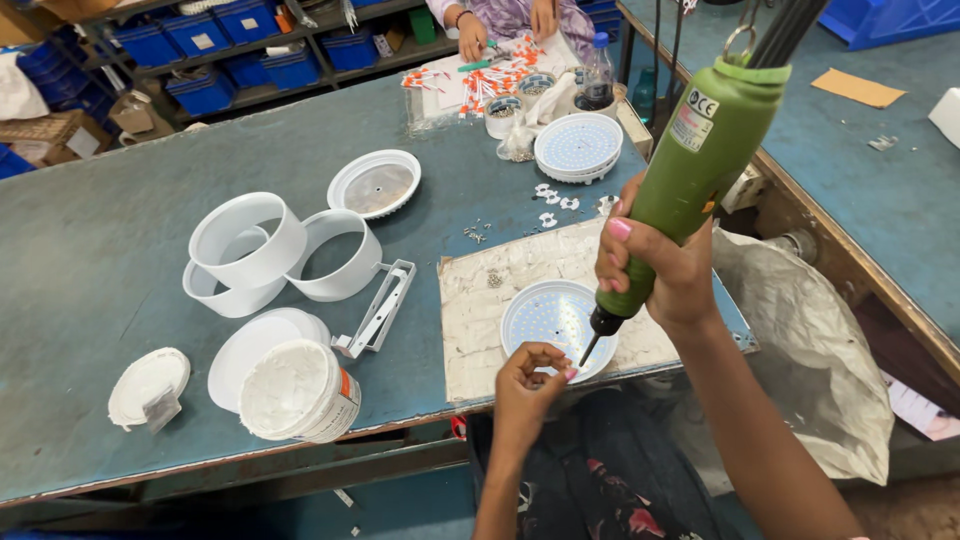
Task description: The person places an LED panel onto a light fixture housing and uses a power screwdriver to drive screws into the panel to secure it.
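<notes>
Co-worker's hands [473, 35] cut off by the top edge; screwdriver [690, 165] cable likewise; scattered screws [475, 234] too small.

White plastic rings [280, 250], three, clustered left of centre on the grey-blue table [90, 250], touching one another. Round white cover with clear middle [375, 183] lies just behind them. Metal bracket [378, 308] lies angled against the right ring. Open white tub of paste [298, 390] near front edge, its lid [148, 386] apart to the left with a smeared scrap on it. Stack of white dotted discs [578, 147] at far side, small white clips [556, 200] scattered before it. Dark bottle [597, 75] behind the stack. Another person's hands [472, 35] at far end over red-and-white small parts [480, 80]. Blue bins [210, 55] on shelves beyond. Crumpled plastic sheet [820, 340] hangs at right.
</notes>
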